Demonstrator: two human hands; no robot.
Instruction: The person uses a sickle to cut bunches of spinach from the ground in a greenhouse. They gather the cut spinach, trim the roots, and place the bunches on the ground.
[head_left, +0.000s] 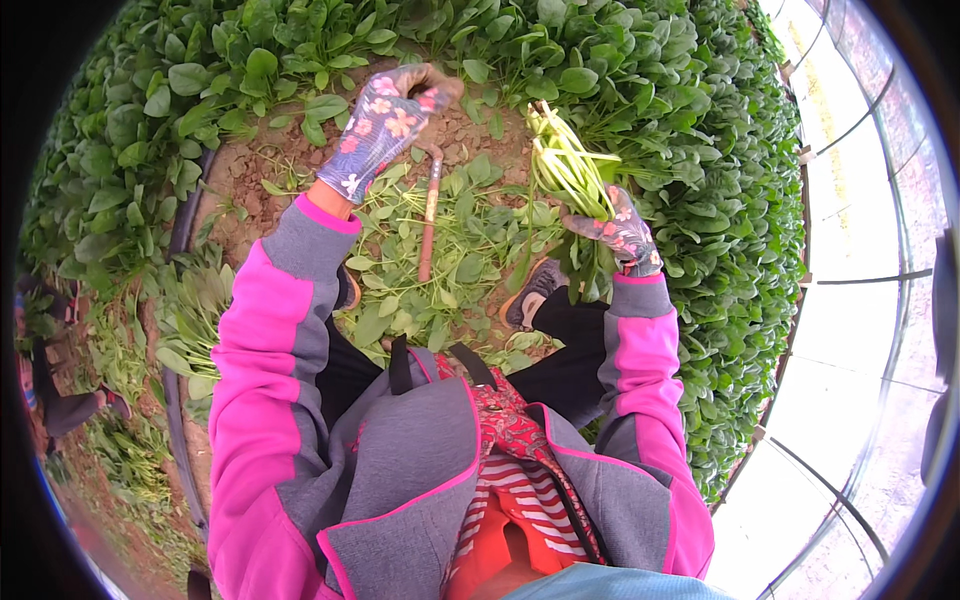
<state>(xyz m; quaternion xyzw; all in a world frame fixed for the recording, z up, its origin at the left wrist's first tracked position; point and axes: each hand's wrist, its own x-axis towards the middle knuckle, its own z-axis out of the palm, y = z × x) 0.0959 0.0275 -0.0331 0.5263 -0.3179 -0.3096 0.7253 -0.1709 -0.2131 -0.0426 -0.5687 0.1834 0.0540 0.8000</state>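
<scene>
My right hand (619, 232), in a floral-printed glove, grips a bunch of leafy greens that look like spinach (566, 161). Its pale stems and cut root ends point up and away from me, while the leaves hang below the hand. My left hand (397, 112), gloved in the same print with soiled fingertips, is raised over bare soil at the left. Its fingers curl in towards the thumb, and nothing shows between them. Between my feet lies a hand tool with a reddish-brown handle (427, 240); its far end is bent.
Loose leaves (465, 202) litter the soil around the tool. Dense standing greens (720, 225) grow ahead and to the right. A black hose (176, 420) runs along the left, beside a pile of picked greens (199, 315). Another person's leg (64, 409) shows at far left. Translucent sheeting (847, 315) borders the right.
</scene>
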